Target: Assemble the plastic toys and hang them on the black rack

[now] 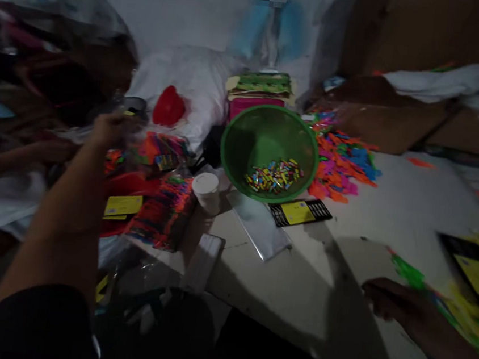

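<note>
My left hand (108,130) reaches far out at the left, blurred, with its fingers closed among clear plastic and bright packets. What it grips I cannot make out. Below it are a red basin (111,226) with yellow cards (124,205) on it and a clear packet of mostly orange and red pieces (165,214). My right hand (389,301) is low at the right over the white table (288,287), dark and curled. Beside it lies a bright green piece (407,271); whatever is in the fingers is hidden.
A green basin (227,172) holds many small colourful pieces (276,176). Around it are a white lidded cup (206,193), a black strip with a yellow label (301,212), a clear plastic sleeve (260,227) and an orange-pink pile (339,167). Another person's arm (19,157) reaches in at left.
</note>
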Demonstrator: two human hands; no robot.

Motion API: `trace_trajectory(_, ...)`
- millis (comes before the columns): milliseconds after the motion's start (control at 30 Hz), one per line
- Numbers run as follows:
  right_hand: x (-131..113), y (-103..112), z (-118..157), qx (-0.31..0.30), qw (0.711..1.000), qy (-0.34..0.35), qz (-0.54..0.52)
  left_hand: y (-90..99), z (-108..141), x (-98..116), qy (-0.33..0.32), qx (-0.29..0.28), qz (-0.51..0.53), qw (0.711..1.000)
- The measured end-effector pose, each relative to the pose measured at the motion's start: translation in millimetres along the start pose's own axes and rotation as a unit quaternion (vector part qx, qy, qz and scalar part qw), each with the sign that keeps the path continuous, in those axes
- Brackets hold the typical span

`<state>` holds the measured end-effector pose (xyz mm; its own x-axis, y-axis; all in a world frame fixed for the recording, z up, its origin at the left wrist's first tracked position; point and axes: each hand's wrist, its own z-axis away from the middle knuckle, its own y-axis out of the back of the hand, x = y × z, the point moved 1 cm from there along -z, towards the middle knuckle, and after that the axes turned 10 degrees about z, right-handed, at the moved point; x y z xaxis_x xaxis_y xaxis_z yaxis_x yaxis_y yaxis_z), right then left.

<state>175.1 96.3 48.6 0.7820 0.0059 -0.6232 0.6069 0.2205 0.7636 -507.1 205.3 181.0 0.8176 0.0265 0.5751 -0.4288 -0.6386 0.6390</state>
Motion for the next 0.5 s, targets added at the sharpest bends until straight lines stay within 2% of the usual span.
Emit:
trace_trajectory(67, -5.0, 1.9, 15.4, -0.063, 0.996, -0.046, -0.037, 4.5, 9.5, 10.5, 0.014, -0.011, 0.014, 1.000)
trace_trajectory(133, -3.6, -1.3, 28.7, -0.054, 0.994, -0.075, -0.053, 7.9, 21.6, 25.2, 0.034, -0.016, 0.018, 0.999)
trace_trajectory(167, -1.2, -5.7, 34.6, -0.051, 0.994, -0.082, -0.054, 9.2, 28.7, 34.0, 0.072, -0.023, -0.002, 0.997)
trace_trajectory(300, 13.2, -39.2, 52.8, -0.048, 0.996, -0.069, 0.008, 12.5, 55.8, 70.0, 0.156, -0.039, -0.102, 0.982)
trace_trajectory(400, 23.0, -71.6, 59.5, 0.003, 0.996, -0.025, 0.084, 12.7, 64.7, 76.7, 0.150, -0.054, -0.126, 0.979)
trace_trajectory(500, 30.7, -102.1, 63.3, 0.092, 0.987, 0.049, 0.122, 13.5, 65.2, 65.1, 0.113, -0.043, -0.124, 0.985)
